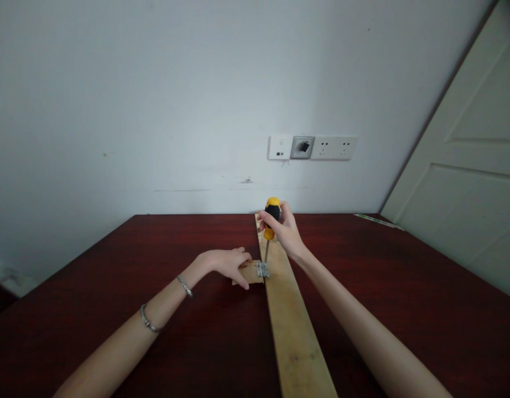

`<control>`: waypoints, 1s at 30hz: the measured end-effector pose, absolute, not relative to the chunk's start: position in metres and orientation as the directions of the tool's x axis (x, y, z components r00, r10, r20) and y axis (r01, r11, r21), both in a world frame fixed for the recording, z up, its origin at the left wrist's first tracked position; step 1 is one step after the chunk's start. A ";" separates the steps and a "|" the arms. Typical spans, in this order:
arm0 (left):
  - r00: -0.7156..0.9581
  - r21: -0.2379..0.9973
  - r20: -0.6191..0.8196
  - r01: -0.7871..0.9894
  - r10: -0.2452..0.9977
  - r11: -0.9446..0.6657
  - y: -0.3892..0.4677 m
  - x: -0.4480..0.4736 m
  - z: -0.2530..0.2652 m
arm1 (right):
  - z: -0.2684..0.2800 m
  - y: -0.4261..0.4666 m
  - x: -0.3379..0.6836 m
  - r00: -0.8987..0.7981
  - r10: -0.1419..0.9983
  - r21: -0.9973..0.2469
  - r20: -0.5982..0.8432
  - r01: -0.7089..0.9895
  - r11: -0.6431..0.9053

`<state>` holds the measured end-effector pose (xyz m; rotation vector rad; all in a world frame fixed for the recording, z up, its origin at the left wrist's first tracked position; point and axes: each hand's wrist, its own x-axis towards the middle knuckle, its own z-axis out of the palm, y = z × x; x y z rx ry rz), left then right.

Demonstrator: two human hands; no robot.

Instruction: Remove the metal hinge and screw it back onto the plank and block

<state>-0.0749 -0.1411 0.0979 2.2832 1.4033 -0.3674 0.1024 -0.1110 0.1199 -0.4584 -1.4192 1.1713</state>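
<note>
My right hand (285,226) is wrapped round the yellow and black handle of a screwdriver (272,209). Its shaft points down, with the tip at a small metal hinge (263,269). The hinge lies across the joint between a long wooden board (292,315) and a short wooden piece (251,272) on the board's left. Fingers and thumb of my left hand (232,264) grip the short piece from its left end, covering part of it. Whether the screwdriver tip sits in a screw is too small to tell.
A dark red table (188,342) carries the boards and meets a white wall (197,110) at its far edge. Sockets (333,147) with a black plug (305,147) are on the wall. A thin strip (378,221) lies at the far right edge, near a white door (474,166).
</note>
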 end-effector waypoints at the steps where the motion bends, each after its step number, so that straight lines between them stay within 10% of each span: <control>1: 0.454 0.222 -0.437 0.891 0.777 -0.395 -0.141 -0.075 0.098 | 0.120 -0.111 0.103 -0.237 0.825 -0.840 0.513 -0.339 0.425; 30: 0.413 0.190 -0.499 0.910 0.762 -0.369 -0.132 -0.071 0.101 | 0.142 -0.103 0.126 -0.273 0.747 -0.765 0.606 0.059 0.642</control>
